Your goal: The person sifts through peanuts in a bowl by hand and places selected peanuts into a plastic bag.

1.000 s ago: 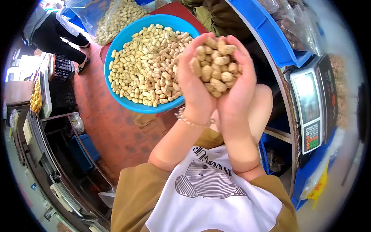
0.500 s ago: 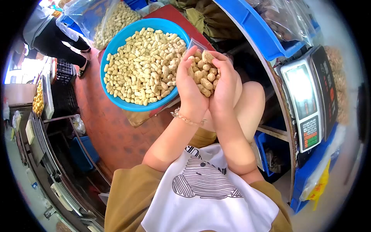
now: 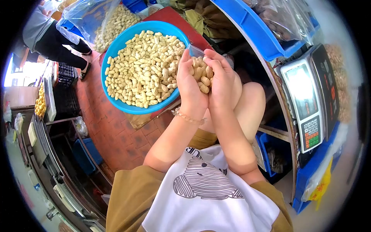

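- Fingers of both hands are curling round a handful of peanuts, the two sets of fingertips standing apart above it.
- Left hand and right hand are meeting at the heels, forming a cup.
- Bracelet is circling the left wrist.
- Blue basin, just beside the left hand, is holding many loose peanuts.
- Beyond it, I am seeing a clear bag containing more peanuts.
- Scale is standing well off to the right.
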`<state>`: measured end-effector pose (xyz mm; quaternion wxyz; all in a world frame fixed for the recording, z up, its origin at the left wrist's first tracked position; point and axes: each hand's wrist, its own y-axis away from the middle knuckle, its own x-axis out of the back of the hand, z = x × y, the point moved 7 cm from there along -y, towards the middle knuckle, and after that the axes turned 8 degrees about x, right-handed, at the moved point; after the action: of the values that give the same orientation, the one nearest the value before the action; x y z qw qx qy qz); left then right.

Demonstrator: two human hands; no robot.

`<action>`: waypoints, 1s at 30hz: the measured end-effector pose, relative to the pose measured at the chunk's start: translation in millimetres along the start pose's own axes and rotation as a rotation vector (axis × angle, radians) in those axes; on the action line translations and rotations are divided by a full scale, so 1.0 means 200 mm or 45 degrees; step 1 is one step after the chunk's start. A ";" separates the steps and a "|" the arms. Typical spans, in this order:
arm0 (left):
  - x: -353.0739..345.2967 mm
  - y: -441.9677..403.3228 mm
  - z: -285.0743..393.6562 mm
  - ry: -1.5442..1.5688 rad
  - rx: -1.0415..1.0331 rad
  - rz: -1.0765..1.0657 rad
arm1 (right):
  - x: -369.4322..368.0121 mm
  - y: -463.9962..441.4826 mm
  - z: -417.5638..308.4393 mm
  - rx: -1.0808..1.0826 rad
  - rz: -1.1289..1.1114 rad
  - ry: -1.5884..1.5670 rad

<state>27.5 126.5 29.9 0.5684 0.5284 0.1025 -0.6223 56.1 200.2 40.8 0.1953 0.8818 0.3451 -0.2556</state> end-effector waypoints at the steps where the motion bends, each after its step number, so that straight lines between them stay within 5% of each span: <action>1: 0.01 -0.01 0.00 0.000 -0.005 0.022 | 0.00 0.00 0.00 -0.014 0.000 0.009; 23: -0.01 -0.08 0.02 -0.049 -0.102 0.007 | 0.05 -0.10 -0.02 0.165 0.147 -0.054; 29: 0.01 0.01 0.15 -0.630 -0.338 -0.140 | 0.10 -0.10 -0.11 0.346 -0.036 0.010; 30: 0.01 0.03 0.21 -0.969 -0.489 -0.091 | 0.11 -0.11 -0.17 0.511 -0.081 0.347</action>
<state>10.3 92.8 48.6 0.6318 0.1417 0.0177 -0.7618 64.6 243.9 50.9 -0.0402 0.9180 0.3381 -0.2035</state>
